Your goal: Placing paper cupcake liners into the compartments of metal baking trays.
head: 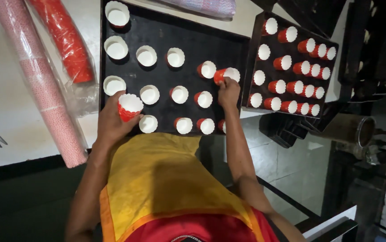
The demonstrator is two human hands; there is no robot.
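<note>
Laying out red paper baking cups in rows on the black tray, centre of frame, most spots filled. Left hand, lower left of the tray, wrapped around a small stack of cups. Right hand pinching 1 tilted cup at the tray's right edge. Next, by judgement: righting that cup in the row, then peeling another off the stack. Second tray at upper right, packed. Upper left: 2 long clear sleeves of nested cups, 1 pale pink, 1 solid red.
</note>
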